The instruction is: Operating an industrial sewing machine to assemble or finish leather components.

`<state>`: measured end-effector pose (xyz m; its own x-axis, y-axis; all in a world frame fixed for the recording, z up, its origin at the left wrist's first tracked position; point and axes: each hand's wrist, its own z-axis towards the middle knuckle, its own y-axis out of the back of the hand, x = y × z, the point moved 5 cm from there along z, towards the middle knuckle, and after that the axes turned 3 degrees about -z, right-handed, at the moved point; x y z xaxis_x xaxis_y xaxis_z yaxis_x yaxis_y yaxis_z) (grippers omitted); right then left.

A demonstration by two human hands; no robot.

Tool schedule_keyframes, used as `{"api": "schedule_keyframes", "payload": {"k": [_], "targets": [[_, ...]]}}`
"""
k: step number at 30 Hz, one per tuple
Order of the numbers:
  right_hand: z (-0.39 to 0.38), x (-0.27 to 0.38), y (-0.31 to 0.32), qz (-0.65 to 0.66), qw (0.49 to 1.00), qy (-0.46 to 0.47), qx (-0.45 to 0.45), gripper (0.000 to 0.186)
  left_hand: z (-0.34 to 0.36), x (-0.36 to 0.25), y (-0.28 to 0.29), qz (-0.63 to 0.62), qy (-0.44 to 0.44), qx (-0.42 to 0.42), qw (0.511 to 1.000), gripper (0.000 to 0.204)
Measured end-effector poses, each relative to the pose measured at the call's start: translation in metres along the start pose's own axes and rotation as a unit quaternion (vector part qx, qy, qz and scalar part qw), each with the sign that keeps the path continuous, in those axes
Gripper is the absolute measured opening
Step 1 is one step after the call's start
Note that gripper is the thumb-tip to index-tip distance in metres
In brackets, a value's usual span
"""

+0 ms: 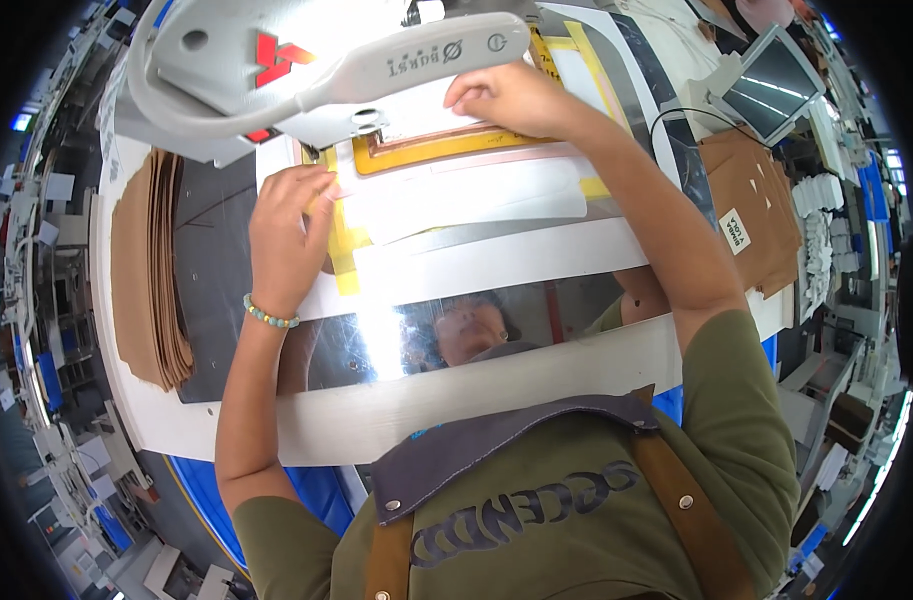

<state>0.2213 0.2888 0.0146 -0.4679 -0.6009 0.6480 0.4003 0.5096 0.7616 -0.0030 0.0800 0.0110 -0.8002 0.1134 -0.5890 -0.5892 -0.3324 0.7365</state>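
Observation:
My left hand [291,235] lies by the left edge of a flat white template, its fingers bent loosely over yellow tape [346,240] and the thumb apart. Past the template's middle, my right hand [516,98] has its fingers curled in, thumb and fingertips drawn together low over a white sheet [416,115]. Whether anything thin is between them is hidden. A yellow frame [456,150] with a brown strip along its inner edge sits on the template [476,195] between my hands. The white machine head [346,45] covers part of the far side.
A light grey looped handle [416,75] overhangs the work. Brown flat pieces are stacked at left [151,270], and more brown pieces [746,200] lie at right. A screen [773,85] stands at the far right. A shiny metal plate [376,335] spans the table's near side.

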Motion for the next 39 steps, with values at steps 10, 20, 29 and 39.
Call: {"api": "schedule_keyframes", "payload": {"k": [10, 20, 29, 39], "targets": [[0.011, 0.007, -0.009, 0.019, 1.0, 0.02, -0.012, 0.022, 0.001, 0.0, -0.033, 0.166, -0.11, 0.144, 0.969, 0.074], [0.017, 0.018, -0.027, 0.032, 0.999, 0.035, 0.006, 0.019, 0.006, -0.006, -0.039, 0.179, -0.103, 0.137, 0.969, 0.071], [0.004, -0.027, 0.065, -0.042, 0.999, 0.013, -0.028, 0.011, 0.006, -0.003, -0.04, 0.172, -0.083, 0.123, 0.974, 0.064], [-0.021, -0.031, 0.053, -0.138, 0.981, -0.061, 0.118, 0.008, 0.006, -0.002, -0.04, 0.174, -0.078, 0.122, 0.974, 0.061]]}}
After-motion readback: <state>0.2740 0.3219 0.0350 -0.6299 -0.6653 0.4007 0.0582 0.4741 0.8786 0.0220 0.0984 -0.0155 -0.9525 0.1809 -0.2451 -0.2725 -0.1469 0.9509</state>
